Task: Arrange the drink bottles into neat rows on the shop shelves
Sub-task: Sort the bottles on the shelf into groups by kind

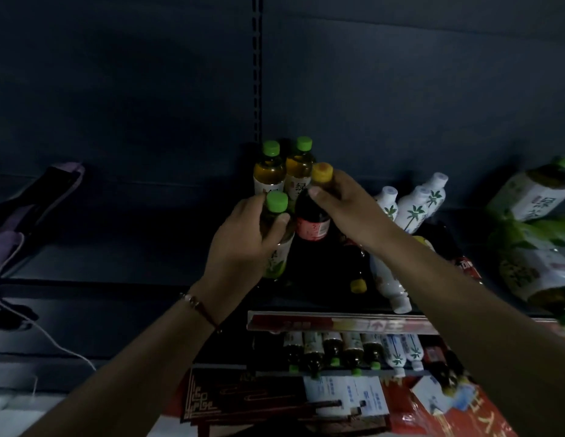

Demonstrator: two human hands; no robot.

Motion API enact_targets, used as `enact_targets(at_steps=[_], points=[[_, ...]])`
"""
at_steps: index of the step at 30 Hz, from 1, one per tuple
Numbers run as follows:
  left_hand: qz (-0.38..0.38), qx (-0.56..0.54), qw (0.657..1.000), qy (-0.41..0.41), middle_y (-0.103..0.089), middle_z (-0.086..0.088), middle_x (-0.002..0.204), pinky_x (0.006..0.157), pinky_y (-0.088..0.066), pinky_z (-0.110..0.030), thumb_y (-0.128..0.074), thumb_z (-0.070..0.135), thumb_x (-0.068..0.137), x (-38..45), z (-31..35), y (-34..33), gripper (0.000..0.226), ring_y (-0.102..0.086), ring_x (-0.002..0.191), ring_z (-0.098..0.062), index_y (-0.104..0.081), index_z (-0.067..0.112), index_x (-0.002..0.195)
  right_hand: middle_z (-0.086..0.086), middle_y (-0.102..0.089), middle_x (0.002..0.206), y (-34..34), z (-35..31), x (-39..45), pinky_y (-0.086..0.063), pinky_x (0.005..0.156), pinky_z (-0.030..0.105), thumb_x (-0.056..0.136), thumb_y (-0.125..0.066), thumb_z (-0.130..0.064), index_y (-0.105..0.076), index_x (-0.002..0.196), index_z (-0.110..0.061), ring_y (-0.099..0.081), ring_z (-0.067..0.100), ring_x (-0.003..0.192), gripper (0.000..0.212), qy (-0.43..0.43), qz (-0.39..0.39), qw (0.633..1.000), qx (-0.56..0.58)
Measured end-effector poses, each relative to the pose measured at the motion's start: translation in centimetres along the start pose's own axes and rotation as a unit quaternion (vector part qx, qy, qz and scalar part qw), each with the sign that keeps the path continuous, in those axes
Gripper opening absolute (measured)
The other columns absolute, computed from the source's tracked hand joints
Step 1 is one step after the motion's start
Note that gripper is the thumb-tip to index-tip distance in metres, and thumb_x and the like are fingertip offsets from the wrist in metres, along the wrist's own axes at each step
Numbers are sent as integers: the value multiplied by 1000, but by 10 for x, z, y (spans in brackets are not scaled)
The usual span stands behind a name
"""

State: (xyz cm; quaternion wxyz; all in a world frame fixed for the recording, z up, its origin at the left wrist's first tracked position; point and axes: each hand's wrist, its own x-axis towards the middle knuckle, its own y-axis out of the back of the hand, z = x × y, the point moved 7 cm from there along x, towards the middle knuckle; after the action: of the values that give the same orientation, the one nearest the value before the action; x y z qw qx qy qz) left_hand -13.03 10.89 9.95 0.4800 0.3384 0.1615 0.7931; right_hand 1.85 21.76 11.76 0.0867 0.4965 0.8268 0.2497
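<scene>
The left hand (243, 234) has its fingers closed around a green-capped tea bottle (276, 234), and the right hand (344, 206) is clamped near the neck of a dark bottle with a yellow cap (312, 212). Both bottles stand upright on the shelf (132, 263), touching each other, just in front of two more green-capped bottles (284, 168) at the back. To do this step well, I think each bottle should slide straight back – the green one behind its own kind, the dark one into a separate row beside it. Some bottles lie on their side (388, 279) near the right arm – the elbow could knock them.
</scene>
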Motion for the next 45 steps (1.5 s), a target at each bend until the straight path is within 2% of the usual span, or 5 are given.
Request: enact_targets(at_steps=[7, 23, 29, 35, 45], points=[[-98, 1, 995, -23, -48, 7, 132, 88, -48, -27, -65, 49, 86, -9, -6, -20, 71, -53, 114, -7, -33, 29, 146, -10, -66, 110, 0, 5, 8, -49, 93, 31, 98, -53, -36, -59, 117, -24, -61, 2, 104, 24, 15, 36, 999, 23], [92, 123, 973, -174, -41, -18, 145, 113, -29, -35, -65, 27, 90, -46, 42, -11, 61, -37, 136, -32, -43, 7, 143, -13, -55, 132, 13, 25, -27, -43, 102, 25, 97, -53, -36, -42, 140, -31, -51, 0, 122, 45, 71, -18, 997, -24], [-105, 74, 985, -115, -39, 4, 148, 106, -35, -27, -54, 42, 94, -48, 61, -96, 56, -39, 134, -14, -40, 28, 146, 0, -43, 144, 43, 113, -95, -44, 101, 45, 85, -57, -50, -35, 143, -28, -44, 23, 130, 66, 14, -11, 958, -285], [-203, 87, 975, 7, -7, 7, 161, 102, -43, -32, -56, 47, 93, -44, 39, -187, 70, -38, 139, -21, -20, 37, 153, 0, 28, 158, 41, 160, -143, -34, 114, 41, 92, -54, -14, -4, 155, -31, 21, 24, 146, 83, -40, -63, 921, -383], [-142, 76, 986, 39, -17, -8, 160, 88, -50, -32, -67, 21, 87, -49, 24, -203, 70, -53, 125, -32, -34, 28, 149, -13, -16, 160, 81, 153, -147, -55, 89, 31, 89, -61, -23, -32, 146, -44, -45, 9, 132, 67, -23, 37, 963, -267]])
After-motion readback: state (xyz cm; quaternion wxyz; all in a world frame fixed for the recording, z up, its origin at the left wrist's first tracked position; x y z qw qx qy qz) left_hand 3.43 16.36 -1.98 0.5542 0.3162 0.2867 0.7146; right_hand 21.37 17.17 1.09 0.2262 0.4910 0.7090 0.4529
